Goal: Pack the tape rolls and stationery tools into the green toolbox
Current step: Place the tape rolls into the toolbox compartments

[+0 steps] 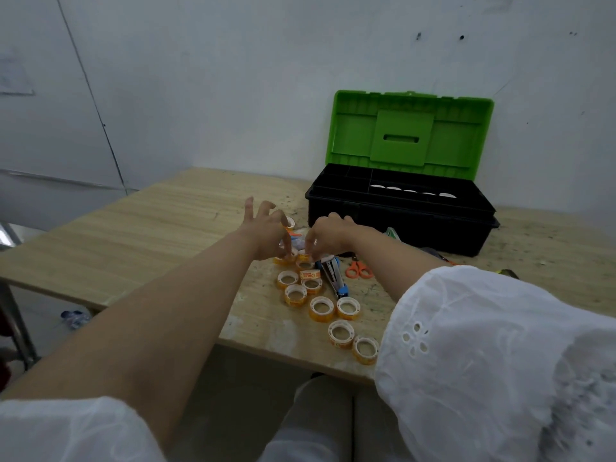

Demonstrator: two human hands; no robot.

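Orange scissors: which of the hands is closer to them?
Right. The right hand is just behind and to the left of the orange scissors. The left hand is farther left, across the far end of the tape rolls.

Looking down on a pale, scuffed wood-grain table (150, 235) and seeing it carrying an open green toolbox (416, 228) near the far edge. Also bearing a scatter of yellow tape rolls (321, 308) in front and left of the toolbox, trailing away from it. Holding a blue stapler (333, 275) and orange-handled scissors (358, 270) side by side, between those rolls and the toolbox.
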